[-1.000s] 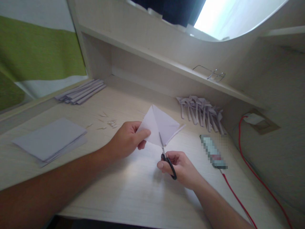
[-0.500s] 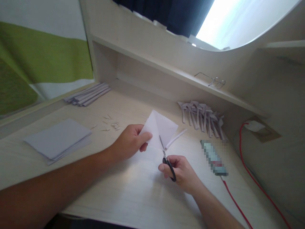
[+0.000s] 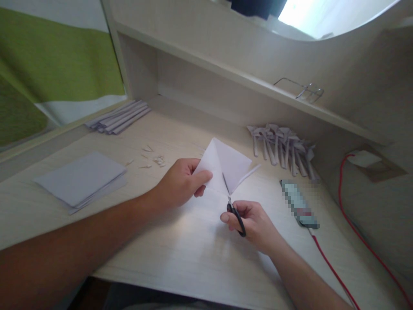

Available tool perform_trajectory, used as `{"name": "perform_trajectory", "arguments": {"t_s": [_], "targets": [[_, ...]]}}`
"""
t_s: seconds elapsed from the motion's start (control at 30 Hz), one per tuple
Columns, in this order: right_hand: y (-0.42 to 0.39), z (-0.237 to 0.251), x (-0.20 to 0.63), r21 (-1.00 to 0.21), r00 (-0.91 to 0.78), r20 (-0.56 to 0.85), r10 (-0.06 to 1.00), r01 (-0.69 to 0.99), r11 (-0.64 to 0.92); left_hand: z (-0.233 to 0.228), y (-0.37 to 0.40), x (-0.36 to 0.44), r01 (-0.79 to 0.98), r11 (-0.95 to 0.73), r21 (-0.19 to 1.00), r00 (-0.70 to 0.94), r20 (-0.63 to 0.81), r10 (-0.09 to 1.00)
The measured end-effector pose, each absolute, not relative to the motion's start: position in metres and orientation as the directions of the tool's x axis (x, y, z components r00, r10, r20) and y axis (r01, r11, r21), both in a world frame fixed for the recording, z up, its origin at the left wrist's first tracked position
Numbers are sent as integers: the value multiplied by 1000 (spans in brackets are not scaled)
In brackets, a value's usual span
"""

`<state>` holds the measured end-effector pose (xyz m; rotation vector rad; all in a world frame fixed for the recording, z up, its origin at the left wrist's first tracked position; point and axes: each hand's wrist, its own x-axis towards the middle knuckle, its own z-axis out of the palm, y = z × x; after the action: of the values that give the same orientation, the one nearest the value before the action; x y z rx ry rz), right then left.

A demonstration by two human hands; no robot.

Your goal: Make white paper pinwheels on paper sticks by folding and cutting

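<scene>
My left hand (image 3: pixel 185 183) pinches a square sheet of white paper (image 3: pixel 234 161) by its left side, thumb on top. A crease runs down the sheet from its upper corner. My right hand (image 3: pixel 253 224) is closed around the black handles of a pair of scissors (image 3: pixel 237 217). The blades point up and to the left, one of them lying across the face of the paper near its lower corner. A narrow rolled paper stick (image 3: pixel 248 177) shows along the sheet's lower right edge; whether it touches the sheet I cannot tell.
Left on the desk lie stacked paper sheets (image 3: pixel 80 178), a bundle of paper tubes (image 3: pixel 121 117) and small wooden bits (image 3: pixel 158 161). To the right are folded paper pinwheel-like pieces (image 3: pixel 284 144), a phone (image 3: pixel 300 204) and a red cable (image 3: pixel 334 269). Glasses (image 3: pixel 309 92) rest on the shelf (image 3: pixel 206 64).
The camera view has tilted slightly downward and shifted, so the scene sits higher in the picture. Both hands keep their holds on the paper and the scissors, with little change between them.
</scene>
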<state>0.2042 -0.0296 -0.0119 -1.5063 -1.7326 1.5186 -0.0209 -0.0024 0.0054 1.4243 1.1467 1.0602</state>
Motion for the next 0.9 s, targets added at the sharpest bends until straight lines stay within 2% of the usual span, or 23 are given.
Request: {"name": "perform_trajectory", "arguments": {"t_s": [0.73,0.9], "targets": [[-30,-16,204,-889,-334,-296,895,439,-130,1,-2,-23,119,-108,987,180,85,980],[-30,-15,207,-871,-360,-336,870,471,-141,2,-1,-25,88,-134,987,169,118,979]]}}
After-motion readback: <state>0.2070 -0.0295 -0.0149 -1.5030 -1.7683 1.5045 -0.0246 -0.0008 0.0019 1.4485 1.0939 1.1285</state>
